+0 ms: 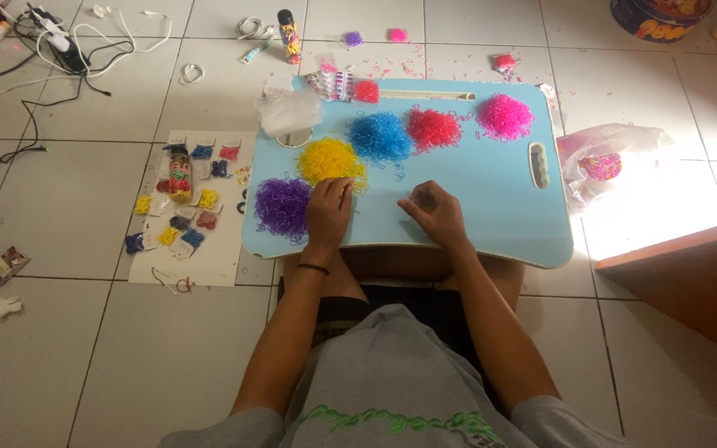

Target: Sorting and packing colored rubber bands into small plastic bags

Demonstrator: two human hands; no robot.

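Observation:
A light blue lap tray (475,187) rests over my legs. On it lie heaps of tiny rubber bands: purple (280,207), yellow (327,159), blue (379,137), red (433,129) and pink (505,116). My left hand (328,211) lies palm down between the purple and yellow heaps, fingertips at the yellow one's edge. My right hand (435,211) rests on the bare tray with fingers pinched together; whether it holds a band is too small to tell. A black band circles my left wrist.
Small filled bags (178,217) and a bottle (180,176) lie on a white sheet at the left. A clear plastic bag (290,110) sits on the tray's far left corner. Cables (60,50) run across the floor; a plastic bag (612,162) and a wooden edge (682,245) are at right.

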